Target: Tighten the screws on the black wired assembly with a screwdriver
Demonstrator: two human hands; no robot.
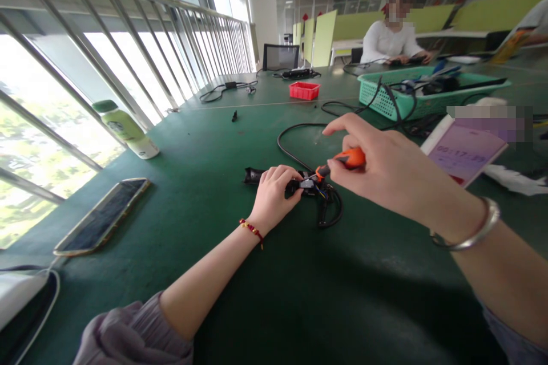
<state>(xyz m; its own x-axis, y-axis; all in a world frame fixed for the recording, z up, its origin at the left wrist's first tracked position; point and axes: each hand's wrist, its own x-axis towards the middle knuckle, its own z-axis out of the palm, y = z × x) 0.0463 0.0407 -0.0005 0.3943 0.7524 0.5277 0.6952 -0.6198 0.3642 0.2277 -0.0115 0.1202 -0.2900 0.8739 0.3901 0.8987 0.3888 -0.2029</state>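
Near the middle of the green table lies a black handheld device (253, 176) with its inside partly exposed. My left hand (278, 187) is closed around it, fingers and thumb pinching near a small grey part. Colored wires and a black cable loop (341, 209) come out at its right end. In my right hand (372, 165) is a screwdriver (351, 158) with an orange and black handle, gripped between thumb and fingers with the index finger lifted. Its shaft points left and down to the device beside my left fingertips. Whether the tip touches a screw is too small to tell.
A green basket (385, 104) of cables and devices stands right, behind a propped screen (464, 151) showing a timer. Further back are a red tray (304, 90) and a seated person (391, 43). Left are a bottle (126, 130), a phone (103, 217) and a metal railing (141, 28).
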